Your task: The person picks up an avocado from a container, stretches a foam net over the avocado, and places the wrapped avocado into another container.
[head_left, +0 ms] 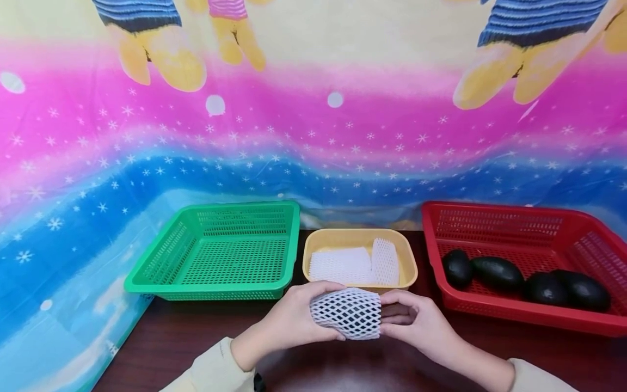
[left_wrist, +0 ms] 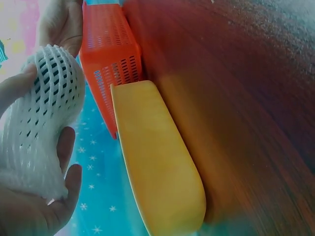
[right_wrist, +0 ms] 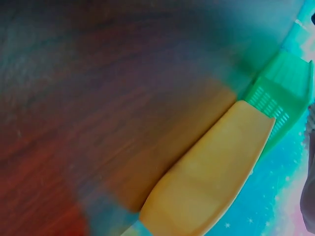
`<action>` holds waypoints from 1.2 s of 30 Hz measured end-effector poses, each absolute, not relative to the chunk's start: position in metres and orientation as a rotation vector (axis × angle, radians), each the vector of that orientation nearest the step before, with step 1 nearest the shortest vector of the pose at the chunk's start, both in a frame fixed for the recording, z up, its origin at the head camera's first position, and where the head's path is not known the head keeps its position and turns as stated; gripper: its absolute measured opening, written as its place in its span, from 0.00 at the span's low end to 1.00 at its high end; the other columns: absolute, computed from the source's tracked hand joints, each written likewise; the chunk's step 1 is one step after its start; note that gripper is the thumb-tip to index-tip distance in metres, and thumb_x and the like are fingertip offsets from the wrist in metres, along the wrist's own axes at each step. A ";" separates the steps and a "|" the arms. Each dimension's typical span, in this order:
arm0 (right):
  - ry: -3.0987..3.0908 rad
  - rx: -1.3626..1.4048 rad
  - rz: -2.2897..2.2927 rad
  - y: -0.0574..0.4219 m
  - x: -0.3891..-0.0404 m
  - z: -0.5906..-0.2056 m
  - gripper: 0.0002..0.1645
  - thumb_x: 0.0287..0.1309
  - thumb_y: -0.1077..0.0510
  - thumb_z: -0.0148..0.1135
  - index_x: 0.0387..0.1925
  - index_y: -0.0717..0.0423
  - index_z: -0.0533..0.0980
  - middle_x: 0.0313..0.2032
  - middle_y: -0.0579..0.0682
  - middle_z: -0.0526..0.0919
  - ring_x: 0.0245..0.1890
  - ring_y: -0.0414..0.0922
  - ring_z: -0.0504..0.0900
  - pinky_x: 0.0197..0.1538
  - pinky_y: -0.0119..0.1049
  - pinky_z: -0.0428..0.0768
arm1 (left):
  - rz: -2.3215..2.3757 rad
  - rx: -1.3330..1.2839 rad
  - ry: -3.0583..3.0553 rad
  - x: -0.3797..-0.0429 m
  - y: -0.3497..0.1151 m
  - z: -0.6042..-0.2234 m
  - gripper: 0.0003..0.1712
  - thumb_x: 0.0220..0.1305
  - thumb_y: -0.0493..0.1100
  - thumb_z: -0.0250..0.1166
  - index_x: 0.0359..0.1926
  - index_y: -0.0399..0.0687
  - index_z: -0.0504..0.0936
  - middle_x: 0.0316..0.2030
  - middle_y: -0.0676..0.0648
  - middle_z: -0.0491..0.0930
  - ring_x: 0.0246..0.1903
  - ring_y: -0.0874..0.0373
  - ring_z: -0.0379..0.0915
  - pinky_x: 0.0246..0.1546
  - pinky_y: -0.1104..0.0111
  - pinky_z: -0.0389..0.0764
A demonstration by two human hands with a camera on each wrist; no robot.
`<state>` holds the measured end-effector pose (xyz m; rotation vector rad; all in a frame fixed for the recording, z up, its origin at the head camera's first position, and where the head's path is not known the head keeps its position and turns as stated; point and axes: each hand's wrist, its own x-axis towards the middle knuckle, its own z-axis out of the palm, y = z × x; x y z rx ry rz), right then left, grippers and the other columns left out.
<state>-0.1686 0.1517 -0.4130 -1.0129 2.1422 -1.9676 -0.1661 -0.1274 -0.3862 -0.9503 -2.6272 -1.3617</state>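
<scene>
A white foam net sleeve (head_left: 349, 314) is stretched over a black object, which shows through its mesh, above the front of the table. My left hand (head_left: 299, 321) grips the sleeve from the left, thumb on the near side and fingers at the top. At its right end, my right hand (head_left: 423, 324) holds the edge between thumb and fingers. In the left wrist view the net sleeve (left_wrist: 56, 91) bulges at its far end and hangs looser toward the palm. The right wrist view shows only a sliver of a hand and the wrapped thing at its right edge.
Behind the hands stands a yellow tray (head_left: 409, 267) with more flat foam nets (head_left: 340, 265). A green basket (head_left: 235, 256) is at left. A red basket (head_left: 490, 218) at right holds several glossy black oval fruits (head_left: 497, 273). A printed cloth (head_left: 313, 152) hangs behind.
</scene>
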 end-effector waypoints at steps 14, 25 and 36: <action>2.270 -1.001 -1.987 0.142 -0.167 -0.416 0.17 0.51 0.78 0.69 0.45 0.78 0.79 0.45 0.35 0.85 0.39 0.38 0.87 0.39 0.36 0.86 | -1.386 -1.050 -2.618 -0.169 -0.128 -0.385 0.47 0.43 0.42 0.87 0.66 0.49 0.78 0.58 0.54 0.81 0.52 0.61 0.76 0.51 0.67 0.78; 2.210 -0.966 -2.007 0.135 -0.166 -0.411 0.15 0.55 0.77 0.68 0.46 0.78 0.79 0.43 0.40 0.88 0.41 0.39 0.88 0.40 0.37 0.86 | -1.420 -1.041 -2.600 -0.171 -0.128 -0.389 0.51 0.41 0.42 0.88 0.69 0.52 0.76 0.61 0.53 0.79 0.55 0.61 0.76 0.55 0.66 0.77; 2.207 -0.917 -1.937 0.134 -0.168 -0.410 0.16 0.57 0.75 0.68 0.48 0.78 0.79 0.42 0.61 0.87 0.40 0.39 0.88 0.41 0.37 0.86 | -1.428 -1.011 -2.639 -0.172 -0.127 -0.390 0.49 0.40 0.44 0.88 0.67 0.56 0.77 0.58 0.55 0.80 0.53 0.62 0.76 0.54 0.66 0.77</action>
